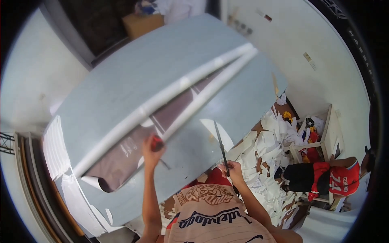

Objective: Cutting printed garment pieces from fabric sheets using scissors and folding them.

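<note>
The left hand (150, 157) has its fingers curled around a small red-and-black object (157, 142), at the near side of a dark sheet (121, 156); whether the hand touches the sheet cannot be told. The right hand (231, 168) grips one end of a long, thin, dark tool (221, 142), its fingers closed on it; the tool points away from the person across a white scrap (209, 126).

The dark sheet lies slantwise on the grey surface (109, 89), between a far white roll (162, 102) and a near white roll (210, 87) that meet toward the upper right. Its lower left corner curls up. Bare surface stretches beyond the far roll and on the near right, where the edge slopes down beside paper scraps (259, 168) on the floor.

Printed writing shows on the person's pale shirt (210, 212), a co-worker's red shirt (344, 178) and the dark band (358, 46) on the wall.
</note>
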`<state>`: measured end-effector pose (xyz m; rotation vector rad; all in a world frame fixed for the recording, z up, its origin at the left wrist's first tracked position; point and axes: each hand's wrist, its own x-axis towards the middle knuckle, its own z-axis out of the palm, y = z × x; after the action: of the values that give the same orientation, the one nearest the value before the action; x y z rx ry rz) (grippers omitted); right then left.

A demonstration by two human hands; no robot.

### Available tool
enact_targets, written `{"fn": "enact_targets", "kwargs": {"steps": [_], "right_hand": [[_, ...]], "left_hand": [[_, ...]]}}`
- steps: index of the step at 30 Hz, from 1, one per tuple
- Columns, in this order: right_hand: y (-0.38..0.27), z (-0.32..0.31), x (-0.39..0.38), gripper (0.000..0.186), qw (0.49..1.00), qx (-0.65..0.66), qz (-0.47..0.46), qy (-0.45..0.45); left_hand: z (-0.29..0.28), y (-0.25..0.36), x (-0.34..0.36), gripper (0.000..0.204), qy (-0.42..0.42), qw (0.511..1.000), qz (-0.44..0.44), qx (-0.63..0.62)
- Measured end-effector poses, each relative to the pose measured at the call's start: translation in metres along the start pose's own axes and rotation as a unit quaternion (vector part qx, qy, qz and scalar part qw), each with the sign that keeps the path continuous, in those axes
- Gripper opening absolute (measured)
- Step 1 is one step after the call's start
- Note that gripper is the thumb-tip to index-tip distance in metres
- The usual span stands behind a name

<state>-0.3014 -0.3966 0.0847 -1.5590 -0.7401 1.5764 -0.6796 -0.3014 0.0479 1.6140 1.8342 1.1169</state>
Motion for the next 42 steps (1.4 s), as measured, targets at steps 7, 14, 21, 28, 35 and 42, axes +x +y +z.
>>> {"fn": "enact_targets", "kwargs": {"steps": [7,14,21,28,35,42], "right_hand": [[-0.022,-0.028,0.024,0.027,0.999,0.005,-0.037,-0.013],[-0.080,-0.139,0.126,0.028,0.999,0.024,-0.030,0.032],[-0.164,-0.259,0.348,0.023,0.994,-0.020,-0.101,0.032],[-0.251,-0.291,0.512,0.023,0.985,0.141,-0.085,0.044],[-0.269,-0.390,0.524,0.023,0.986,0.150,-0.015,0.068],[-0.262,-0.442,0.525,0.022,0.982,0.156,0.065,0.086]], "left_hand": [[0.040,-0.023,0.113,0.075,-0.164,0.926,0.034,0.339],[0.244,0.049,0.156,0.079,-0.334,0.917,0.140,0.168],[0.487,0.168,0.259,0.082,-0.390,0.881,0.246,0.106],[0.699,0.246,0.383,0.073,-0.404,0.858,0.290,0.131],[0.859,0.316,0.462,0.074,-0.374,0.816,0.403,0.178],[0.980,0.362,0.514,0.092,-0.363,0.792,0.476,0.118]]}}
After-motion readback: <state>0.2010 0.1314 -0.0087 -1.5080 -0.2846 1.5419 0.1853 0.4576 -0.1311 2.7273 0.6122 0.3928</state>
